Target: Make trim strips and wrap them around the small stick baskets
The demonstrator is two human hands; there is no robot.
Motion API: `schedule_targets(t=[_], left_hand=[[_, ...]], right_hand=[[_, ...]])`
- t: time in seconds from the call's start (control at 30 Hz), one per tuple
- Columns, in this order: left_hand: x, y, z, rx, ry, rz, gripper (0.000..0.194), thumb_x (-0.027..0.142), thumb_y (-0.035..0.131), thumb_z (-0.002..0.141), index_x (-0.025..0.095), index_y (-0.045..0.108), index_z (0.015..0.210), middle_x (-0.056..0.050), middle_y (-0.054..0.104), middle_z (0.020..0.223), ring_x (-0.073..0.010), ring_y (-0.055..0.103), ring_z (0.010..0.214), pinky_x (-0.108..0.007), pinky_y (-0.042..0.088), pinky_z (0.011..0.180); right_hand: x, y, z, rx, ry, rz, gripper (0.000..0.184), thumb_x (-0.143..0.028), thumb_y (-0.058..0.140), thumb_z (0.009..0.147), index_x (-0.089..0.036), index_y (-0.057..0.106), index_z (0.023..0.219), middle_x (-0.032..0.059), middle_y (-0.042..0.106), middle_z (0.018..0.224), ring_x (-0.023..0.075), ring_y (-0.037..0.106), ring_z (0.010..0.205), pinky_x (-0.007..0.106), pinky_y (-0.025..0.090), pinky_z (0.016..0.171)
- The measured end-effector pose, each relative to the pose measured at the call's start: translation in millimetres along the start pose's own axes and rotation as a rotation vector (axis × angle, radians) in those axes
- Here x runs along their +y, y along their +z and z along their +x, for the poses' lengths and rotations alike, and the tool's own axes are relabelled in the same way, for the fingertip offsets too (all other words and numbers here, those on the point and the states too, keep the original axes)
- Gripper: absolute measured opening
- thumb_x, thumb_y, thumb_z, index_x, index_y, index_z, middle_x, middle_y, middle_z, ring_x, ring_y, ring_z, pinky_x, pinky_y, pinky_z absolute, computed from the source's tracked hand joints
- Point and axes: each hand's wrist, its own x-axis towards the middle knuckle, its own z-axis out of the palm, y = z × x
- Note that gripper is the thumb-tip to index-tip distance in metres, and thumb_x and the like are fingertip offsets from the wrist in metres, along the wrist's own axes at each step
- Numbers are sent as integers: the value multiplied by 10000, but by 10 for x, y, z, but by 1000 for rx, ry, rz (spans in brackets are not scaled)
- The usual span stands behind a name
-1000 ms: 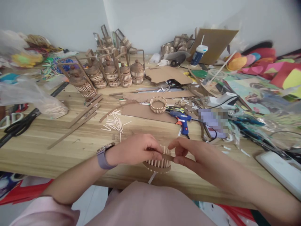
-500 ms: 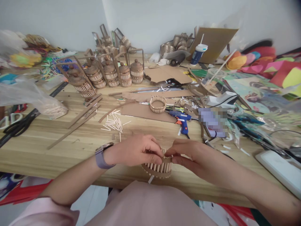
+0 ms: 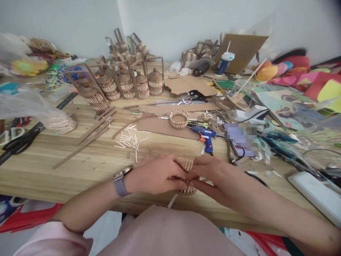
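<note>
Near the table's front edge, a small round basket of pale sticks and brown cardboard is between my hands. My left hand, with a watch on its wrist, pinches the basket's near rim from the left. From the right, my right hand pinches the same rim, fingertips almost meeting the left ones. My fingers cover much of the basket. Beyond them a second stick basket stands on a cardboard sheet. A blue glue gun lies to its right.
Loose short sticks and cardboard strips lie to the left. Lidded stick baskets with handles stand farther back. Black scissors lie far left. At the right are a white power strip, a phone and pliers.
My hands have drawn together at the basket's rim, the right moving leftward. The basket has tipped and turned slightly. The brown strip seen between the hands is now mostly covered by fingers.
</note>
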Motion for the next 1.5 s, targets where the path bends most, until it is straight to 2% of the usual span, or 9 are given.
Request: schedule_targets(t=[0.13, 0.3, 0.57, 0.83, 0.93, 1.1, 1.2, 1.4, 1.5], left_hand=[[-15, 4, -56, 23, -31, -30, 233, 295, 602, 913, 212, 724, 733, -19, 705, 769, -206, 552, 1067, -268, 381, 906], [-13, -46, -94, -18, -83, -2, 246, 292, 606, 904, 208, 707, 697, -22, 672, 696, -221, 536, 1080, -274, 384, 901], [17, -86, -102, -47, -59, 21, 255, 306, 589, 919, 207, 693, 708, -14, 660, 668, -213, 554, 1053, -280, 388, 923], [-16, -70, -91, -48, 108, 79, 219, 241, 573, 926, 203, 663, 730, 12, 687, 708, -188, 585, 982, -311, 358, 1021], [31, -44, -66, -2, 87, 144, 188, 159, 546, 922, 198, 691, 808, 5, 728, 827, -185, 582, 1023, -315, 322, 1059], [88, 39, -20, 102, 55, 157, 148, 218, 604, 918, 207, 723, 831, 27, 743, 896, -189, 548, 1120, -285, 321, 1039], [98, 58, -31, 169, -26, 150, 133, 202, 624, 901, 199, 733, 824, 1, 734, 924, -191, 541, 1147, -281, 354, 1016], [98, 15, -97, 203, -132, 125, 122, 203, 632, 887, 184, 733, 820, -49, 715, 915, -216, 541, 1154, -312, 430, 957], [100, -6, -104, 188, -158, 116, 131, 202, 620, 894, 184, 734, 831, -55, 710, 935, -216, 524, 1180, -313, 427, 970]], right_hand=[[85, 6, -69, 60, 77, 31, 189, -339, 673, 843, -245, 681, 1006, 37, 623, 937, 213, 610, 873, 309, 451, 748], [149, -13, -138, 59, 129, 105, 143, -338, 693, 823, -233, 631, 897, 17, 646, 946, 222, 595, 936, 334, 436, 817], [182, -19, -167, 55, -20, 118, 120, -339, 622, 892, -236, 659, 941, 60, 623, 1015, 234, 559, 1014, 389, 399, 900], [150, 19, -138, 94, -150, 111, 115, -273, 599, 912, -211, 630, 820, 38, 622, 987, 199, 546, 1000, 365, 378, 913], [105, 31, -125, 121, -155, 94, 107, -219, 597, 905, -205, 630, 804, 34, 631, 954, 194, 555, 965, 372, 375, 909], [73, 81, -84, 143, -159, 63, 109, -192, 596, 900, -206, 633, 799, 33, 638, 907, 206, 564, 952, 398, 380, 905], [103, 124, -90, 205, -117, 32, 82, -235, 625, 893, -208, 619, 816, 36, 644, 926, 215, 570, 966, 390, 399, 890], [247, 169, -184, 465, -88, -164, 157, -368, 616, 895, -217, 606, 936, 52, 674, 929, 242, 602, 895, 380, 419, 796], [299, 169, -210, 462, -77, -200, 142, -344, 562, 927, -218, 599, 873, 41, 675, 854, 233, 607, 850, 383, 400, 797]])
